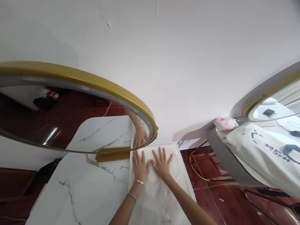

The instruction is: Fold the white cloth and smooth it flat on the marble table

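A white cloth (156, 197) with a fine zigzag edge lies spread along the right side of the marble-patterned table. My left hand (140, 167) rests flat near its far left corner, fingers stretched toward the wall. To its right, my right hand (162, 164) presses flat on the same cloth with fingers spread; a ring shows on one finger. The thumbs of the two hands come close together. Two bracelets circle my left wrist. Neither hand grips anything.
The marble-patterned table (56, 194) meets the wall, where a gold-framed round mirror (129, 96) overhangs its far edge and reflects a hand. Right, past red floor tiles (207, 192), another table carries a printed white cloth (269, 151) and a tissue pack (225, 123) beside a second mirror (279, 85).
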A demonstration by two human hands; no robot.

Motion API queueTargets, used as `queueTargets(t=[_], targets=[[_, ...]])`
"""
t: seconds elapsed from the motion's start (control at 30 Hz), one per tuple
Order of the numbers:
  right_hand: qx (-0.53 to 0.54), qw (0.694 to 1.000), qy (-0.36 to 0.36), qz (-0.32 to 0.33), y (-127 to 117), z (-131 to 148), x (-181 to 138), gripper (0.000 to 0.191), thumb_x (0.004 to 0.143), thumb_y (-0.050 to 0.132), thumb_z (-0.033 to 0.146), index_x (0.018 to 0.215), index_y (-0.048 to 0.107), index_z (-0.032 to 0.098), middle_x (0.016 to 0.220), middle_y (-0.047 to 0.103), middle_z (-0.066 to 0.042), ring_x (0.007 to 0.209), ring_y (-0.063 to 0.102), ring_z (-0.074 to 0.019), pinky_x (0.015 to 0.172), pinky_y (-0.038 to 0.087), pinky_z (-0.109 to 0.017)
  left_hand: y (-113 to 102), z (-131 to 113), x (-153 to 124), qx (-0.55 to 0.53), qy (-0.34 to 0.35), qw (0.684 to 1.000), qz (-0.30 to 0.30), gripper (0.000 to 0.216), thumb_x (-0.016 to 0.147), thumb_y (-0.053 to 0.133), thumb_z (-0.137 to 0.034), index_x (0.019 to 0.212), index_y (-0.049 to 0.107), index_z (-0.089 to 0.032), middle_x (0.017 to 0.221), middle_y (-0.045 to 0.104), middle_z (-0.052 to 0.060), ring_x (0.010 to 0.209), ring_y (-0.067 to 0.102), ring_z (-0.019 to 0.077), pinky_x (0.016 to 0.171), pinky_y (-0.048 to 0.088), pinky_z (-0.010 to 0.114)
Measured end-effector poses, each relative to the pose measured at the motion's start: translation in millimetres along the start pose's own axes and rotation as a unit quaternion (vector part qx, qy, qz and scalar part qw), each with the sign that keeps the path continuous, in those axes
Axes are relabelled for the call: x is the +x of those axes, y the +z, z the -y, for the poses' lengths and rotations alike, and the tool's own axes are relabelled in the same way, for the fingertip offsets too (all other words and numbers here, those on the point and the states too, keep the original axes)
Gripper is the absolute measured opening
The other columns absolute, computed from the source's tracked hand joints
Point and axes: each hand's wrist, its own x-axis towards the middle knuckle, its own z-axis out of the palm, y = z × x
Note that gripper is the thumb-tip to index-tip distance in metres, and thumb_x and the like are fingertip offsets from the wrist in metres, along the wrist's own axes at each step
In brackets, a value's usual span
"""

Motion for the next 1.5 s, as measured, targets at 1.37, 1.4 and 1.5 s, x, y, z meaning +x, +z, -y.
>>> queueTargets(t=[1.37, 1.4, 1.5], targets=[[-0.04, 0.998, -0.012, -0.036, -29, -61, 48, 0.057, 0.099, 0.037, 0.046, 0.149, 0.038, 0.018, 0.157, 0.03, -0.013, 0.146, 0.022, -0.0307, 0.117, 0.016, -0.049, -12, -7, -22, -0.019, 0.1, 0.993, 0.061, 0.062, 0.092, 0.049, -0.046, 0.149, 0.036, -0.024, 0.16, 0.022, 0.011, 0.146, 0.025, 0.0313, 0.114, 0.03, 0.05], [-0.039, 0.998, -0.025, -0.049, -27, -63, 27, 0.057, 0.099, 0.036, 0.045, 0.149, 0.037, 0.017, 0.157, 0.029, -0.013, 0.146, 0.02, -0.0298, 0.117, 0.017, -0.048, -20, -5, -40, -0.017, 0.101, 0.993, 0.062, 0.063, 0.092, 0.05, -0.047, 0.149, 0.036, -0.024, 0.16, 0.022, 0.011, 0.146, 0.024, 0.0315, 0.114, 0.028, 0.05], [-0.042, 0.995, -0.066, -0.069, -24, -66, -51, 0.063, 0.098, 0.036, 0.049, 0.154, 0.025, 0.02, 0.16, 0.02, -0.012, 0.148, 0.014, -0.0305, 0.117, 0.015, -0.051, -44, 1, -93, -0.01, 0.115, 0.991, 0.072, 0.062, 0.092, 0.051, -0.043, 0.15, 0.034, -0.026, 0.161, 0.02, 0.009, 0.146, 0.024, 0.0304, 0.116, 0.023, 0.047]])
